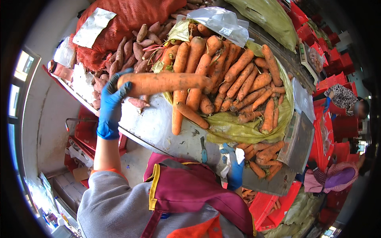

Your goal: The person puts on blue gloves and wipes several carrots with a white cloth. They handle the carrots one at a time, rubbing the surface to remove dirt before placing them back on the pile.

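My left hand, in a blue glove, grips a long, thick carrot by one end and holds it above the table. Under and beyond it, a pile of soil-marked carrots lies on an opened yellow-green woven sack. My right hand, also gloved, is near the table's front edge with a crumpled white cloth or paper in it. To its right is a smaller heap of carrots. A utility knife with a teal handle lies on the metal tabletop between my hands.
Sweet potatoes spill beside a red mesh sack at the back left. Clear plastic bags lie at the back. A scale stands far right. Red crates are below right. Two other people are at the right.
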`<state>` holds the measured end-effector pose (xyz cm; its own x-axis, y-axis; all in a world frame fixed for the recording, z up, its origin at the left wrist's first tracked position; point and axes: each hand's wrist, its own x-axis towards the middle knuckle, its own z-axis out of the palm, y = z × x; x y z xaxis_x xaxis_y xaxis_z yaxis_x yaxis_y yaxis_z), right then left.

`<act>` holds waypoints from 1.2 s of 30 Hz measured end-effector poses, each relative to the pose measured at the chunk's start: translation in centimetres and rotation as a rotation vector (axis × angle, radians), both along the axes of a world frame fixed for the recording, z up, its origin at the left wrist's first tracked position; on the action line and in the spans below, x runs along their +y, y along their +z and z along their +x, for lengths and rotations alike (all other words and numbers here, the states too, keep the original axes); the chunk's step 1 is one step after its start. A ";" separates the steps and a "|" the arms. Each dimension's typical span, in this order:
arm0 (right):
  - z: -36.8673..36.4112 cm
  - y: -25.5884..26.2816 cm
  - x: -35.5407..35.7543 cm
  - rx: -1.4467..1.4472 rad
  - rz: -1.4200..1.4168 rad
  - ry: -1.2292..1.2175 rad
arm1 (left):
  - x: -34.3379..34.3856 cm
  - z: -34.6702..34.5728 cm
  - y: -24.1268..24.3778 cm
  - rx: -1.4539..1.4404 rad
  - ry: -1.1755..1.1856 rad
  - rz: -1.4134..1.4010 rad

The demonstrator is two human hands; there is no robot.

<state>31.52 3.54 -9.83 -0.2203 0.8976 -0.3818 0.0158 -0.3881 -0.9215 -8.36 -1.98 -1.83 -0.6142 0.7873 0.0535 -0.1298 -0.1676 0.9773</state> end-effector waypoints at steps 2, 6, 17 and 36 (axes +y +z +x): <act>-2.0 1.5 0.7 0.077 -0.036 0.106 | 0.0 3.4 -1.8 -0.340 -0.047 0.012; -6.3 6.2 1.6 0.598 0.201 0.067 | -0.7 12.0 -5.9 -0.860 -0.294 -0.150; -2.9 7.2 2.8 0.344 0.180 0.099 | -1.4 14.7 -5.3 -0.460 -0.656 -0.202; -1.2 10.0 2.1 0.500 0.159 -0.014 | 0.5 16.4 -5.2 -0.653 -0.903 -0.078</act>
<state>30.29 5.61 0.15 -0.3282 0.9401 -0.0920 -0.4458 -0.2400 -0.8624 8.00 -1.52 -7.05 0.2924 0.9461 -0.1394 -0.6653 0.3060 0.6810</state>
